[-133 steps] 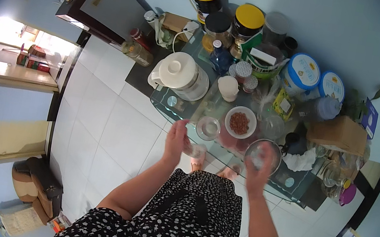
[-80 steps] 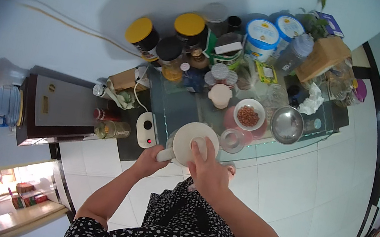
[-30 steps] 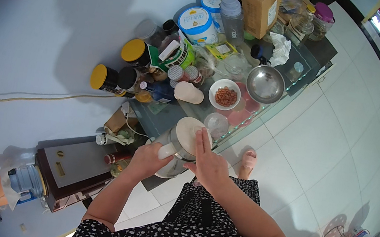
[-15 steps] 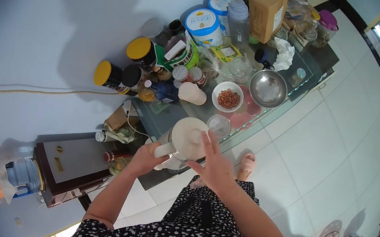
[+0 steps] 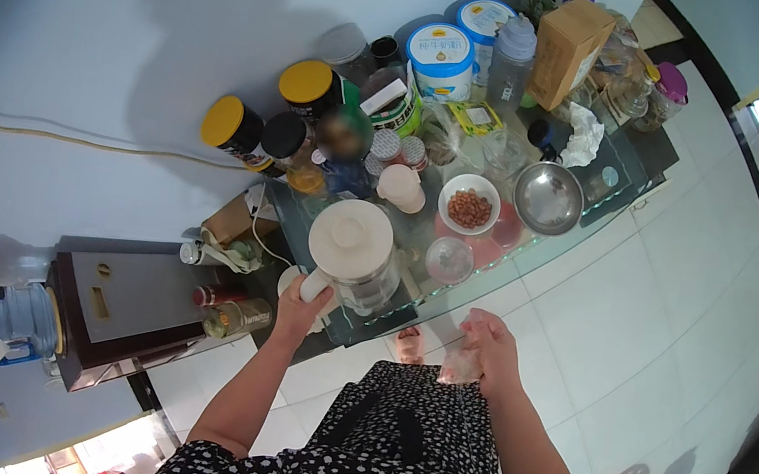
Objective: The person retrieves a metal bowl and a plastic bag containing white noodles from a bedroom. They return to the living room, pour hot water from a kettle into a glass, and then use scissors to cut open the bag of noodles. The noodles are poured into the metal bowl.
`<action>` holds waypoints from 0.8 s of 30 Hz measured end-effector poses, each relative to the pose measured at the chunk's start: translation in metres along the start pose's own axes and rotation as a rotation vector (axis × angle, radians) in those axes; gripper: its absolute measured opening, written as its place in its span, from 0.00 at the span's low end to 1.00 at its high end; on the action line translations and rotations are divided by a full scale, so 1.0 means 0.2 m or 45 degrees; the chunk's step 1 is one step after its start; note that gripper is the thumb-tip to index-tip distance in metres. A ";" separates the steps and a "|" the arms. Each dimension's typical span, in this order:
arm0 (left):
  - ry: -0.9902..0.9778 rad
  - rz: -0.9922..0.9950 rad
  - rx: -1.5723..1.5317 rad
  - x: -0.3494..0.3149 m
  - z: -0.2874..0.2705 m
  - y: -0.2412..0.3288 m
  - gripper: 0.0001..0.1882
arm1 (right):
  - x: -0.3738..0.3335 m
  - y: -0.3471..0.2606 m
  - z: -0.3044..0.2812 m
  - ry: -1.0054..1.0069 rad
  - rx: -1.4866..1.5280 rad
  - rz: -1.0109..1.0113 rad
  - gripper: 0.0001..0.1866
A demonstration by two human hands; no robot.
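Note:
My left hand (image 5: 302, 310) is closed around the white handle of a clear glass jug (image 5: 370, 288) with a round cream lid (image 5: 351, 239). The jug is over the near left part of the glass-topped table (image 5: 517, 261). My right hand (image 5: 493, 354) is lowered off the table's front edge, beside my dress. Pinkish shapes show right behind its fingers, so I cannot make out whether it holds anything. Right of the jug sit a small clear bowl (image 5: 449, 261) and a white bowl of reddish-brown nuts or beans (image 5: 469, 208). A cream cup-like container (image 5: 402, 188) stands behind the jug.
A steel bowl (image 5: 549, 198) sits at the table's right. Black jars with yellow lids (image 5: 306, 87), white-and-blue tubs (image 5: 440, 57), a grey bottle (image 5: 513, 57) and a cardboard box (image 5: 570, 55) crowd the wall side. A white cord (image 5: 270, 238) runs near the jug; a brown cabinet (image 5: 133, 310) stands left.
My right hand has come off the lid and dropped right, toward my body. The jug, still held by the left hand, has moved left and slightly up in the picture. The view has shifted.

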State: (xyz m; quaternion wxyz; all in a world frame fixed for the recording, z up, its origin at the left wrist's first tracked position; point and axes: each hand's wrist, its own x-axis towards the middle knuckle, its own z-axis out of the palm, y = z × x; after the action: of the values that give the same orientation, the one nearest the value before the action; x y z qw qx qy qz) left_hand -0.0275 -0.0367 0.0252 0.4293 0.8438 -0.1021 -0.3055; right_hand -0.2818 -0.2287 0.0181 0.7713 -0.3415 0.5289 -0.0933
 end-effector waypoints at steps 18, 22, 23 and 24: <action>0.176 0.081 -0.018 0.08 0.06 -0.32 0.16 | 0.04 -0.06 0.20 -0.195 0.646 0.169 0.25; 0.148 0.123 0.064 0.07 0.05 -0.31 0.16 | 0.03 -0.08 0.25 -0.278 0.650 0.188 0.26; 0.142 0.133 0.066 0.07 0.05 -0.31 0.16 | 0.03 -0.10 0.27 -0.239 0.654 0.183 0.26; 0.136 0.143 0.069 0.07 0.05 -0.32 0.16 | 0.03 -0.12 0.29 -0.200 0.659 0.177 0.25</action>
State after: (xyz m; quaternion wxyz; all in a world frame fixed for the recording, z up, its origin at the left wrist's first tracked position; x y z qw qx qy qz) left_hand -0.0277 -0.0100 -0.0345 0.4276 0.8631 -0.1346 -0.2327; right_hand -0.2233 -0.2245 0.0402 0.8760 -0.1022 0.4483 -0.1454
